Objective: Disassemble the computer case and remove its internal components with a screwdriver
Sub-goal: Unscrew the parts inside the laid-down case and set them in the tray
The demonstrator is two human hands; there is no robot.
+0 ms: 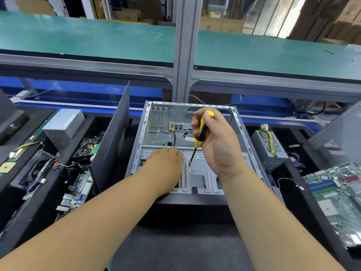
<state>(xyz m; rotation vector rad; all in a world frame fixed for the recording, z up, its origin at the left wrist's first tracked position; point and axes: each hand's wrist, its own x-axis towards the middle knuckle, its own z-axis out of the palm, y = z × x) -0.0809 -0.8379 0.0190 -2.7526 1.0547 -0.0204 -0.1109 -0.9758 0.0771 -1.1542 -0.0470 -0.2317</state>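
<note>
The right hand (216,141) grips a yellow and black screwdriver (201,133), tip pointing down into the open computer case (242,132). The left hand (166,163) reaches inside the case with its fingers curled down on the metal; I cannot tell if it holds anything. The case lies on a dark table (175,247). A green board (336,190) lies to the right, and a long green shelf (88,38) runs behind.

Green conveyor belt (88,38) behind; cardboard boxes (220,25) beyond.
</note>
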